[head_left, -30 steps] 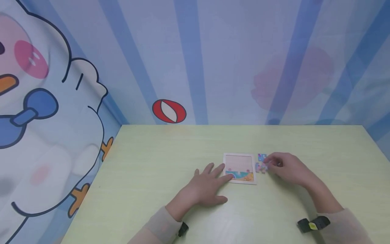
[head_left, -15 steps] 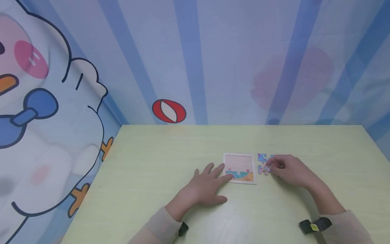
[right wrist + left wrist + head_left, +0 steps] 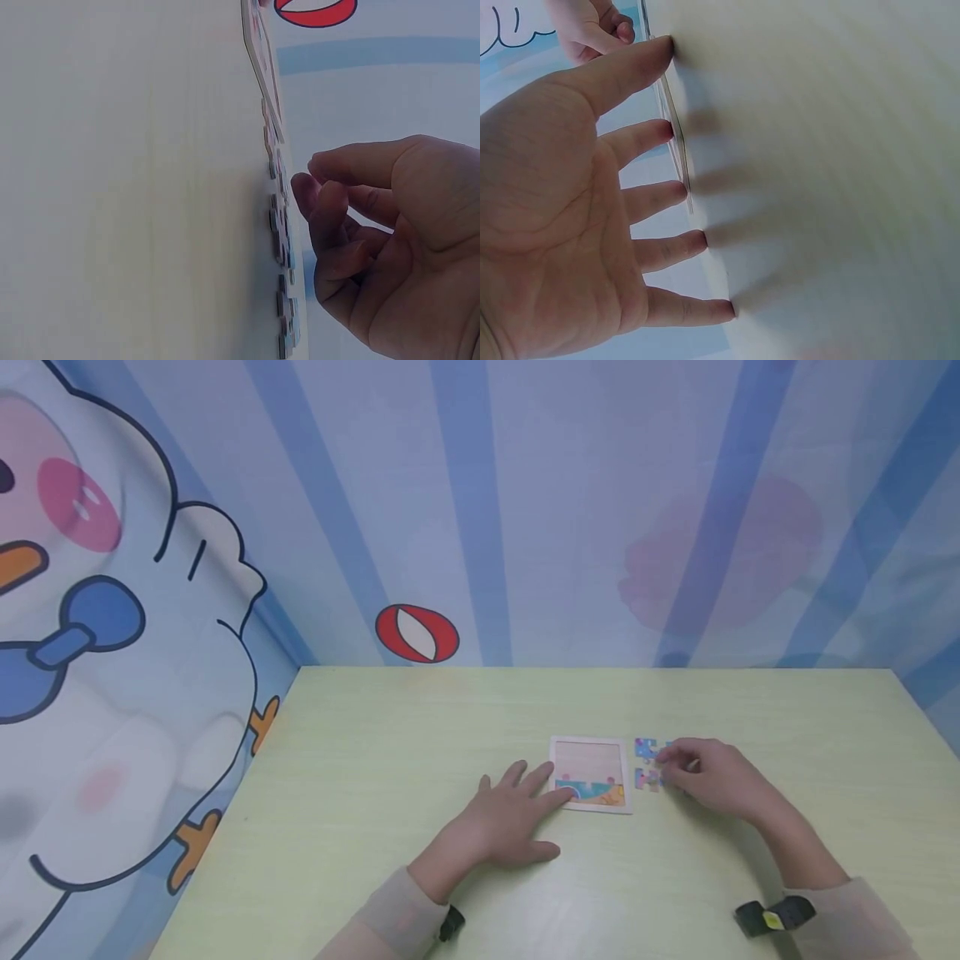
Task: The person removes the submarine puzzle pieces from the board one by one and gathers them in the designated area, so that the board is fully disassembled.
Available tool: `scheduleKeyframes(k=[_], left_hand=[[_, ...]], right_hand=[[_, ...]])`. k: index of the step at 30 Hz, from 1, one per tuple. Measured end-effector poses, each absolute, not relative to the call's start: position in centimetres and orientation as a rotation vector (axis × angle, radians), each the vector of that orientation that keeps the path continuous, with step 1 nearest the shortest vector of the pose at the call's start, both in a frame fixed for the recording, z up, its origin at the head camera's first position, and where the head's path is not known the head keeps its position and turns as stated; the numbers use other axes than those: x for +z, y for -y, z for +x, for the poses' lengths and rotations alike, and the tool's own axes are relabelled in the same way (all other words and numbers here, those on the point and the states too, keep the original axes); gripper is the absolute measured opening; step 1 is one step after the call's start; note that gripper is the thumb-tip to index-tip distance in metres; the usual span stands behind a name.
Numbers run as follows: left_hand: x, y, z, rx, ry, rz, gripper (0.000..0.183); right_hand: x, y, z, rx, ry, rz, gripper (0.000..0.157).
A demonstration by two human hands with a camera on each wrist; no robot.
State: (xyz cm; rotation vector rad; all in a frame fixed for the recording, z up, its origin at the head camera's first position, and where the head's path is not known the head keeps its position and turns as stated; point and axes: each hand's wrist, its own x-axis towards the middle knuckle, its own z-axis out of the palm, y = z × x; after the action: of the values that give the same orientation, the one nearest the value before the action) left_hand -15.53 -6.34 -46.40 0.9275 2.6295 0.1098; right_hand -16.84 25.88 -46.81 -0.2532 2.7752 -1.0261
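A small white-rimmed puzzle frame (image 3: 628,777) lies on the table, its near strip filled with a blue and orange beach picture and the rest of its pinkish backing bare. My left hand (image 3: 498,822) is spread flat at its left side, fingers straight, with fingertips on the near left part of the frame. Right of the frame lie several loose jigsaw pieces (image 3: 645,748) in blue and pink, partly hidden by my right hand (image 3: 712,777). In the right wrist view, its fingers are loosely bent close over the pieces (image 3: 279,225), with nothing visible between thumb and fingertips.
The pale yellow-green table (image 3: 390,735) ends at a blue striped backdrop (image 3: 540,527) behind it. A printed cartoon figure (image 3: 135,693) covers the cloth at the left. A black wrist strap (image 3: 776,917) is at the right sleeve.
My right hand has moved slightly right, and the near loose piece has shifted right and toward me, away from the frame; more pieces show. My left hand has stayed put.
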Motion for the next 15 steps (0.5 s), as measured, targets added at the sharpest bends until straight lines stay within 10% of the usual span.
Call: scheduleKeyframes(k=[15], left_hand=[[-46.4, 5.5, -15.4, 0.130, -2.644, 0.967, 0.076]], right_hand=[[-46.9, -22.9, -17.2, -1.090, -2.704, -0.410, 0.018]])
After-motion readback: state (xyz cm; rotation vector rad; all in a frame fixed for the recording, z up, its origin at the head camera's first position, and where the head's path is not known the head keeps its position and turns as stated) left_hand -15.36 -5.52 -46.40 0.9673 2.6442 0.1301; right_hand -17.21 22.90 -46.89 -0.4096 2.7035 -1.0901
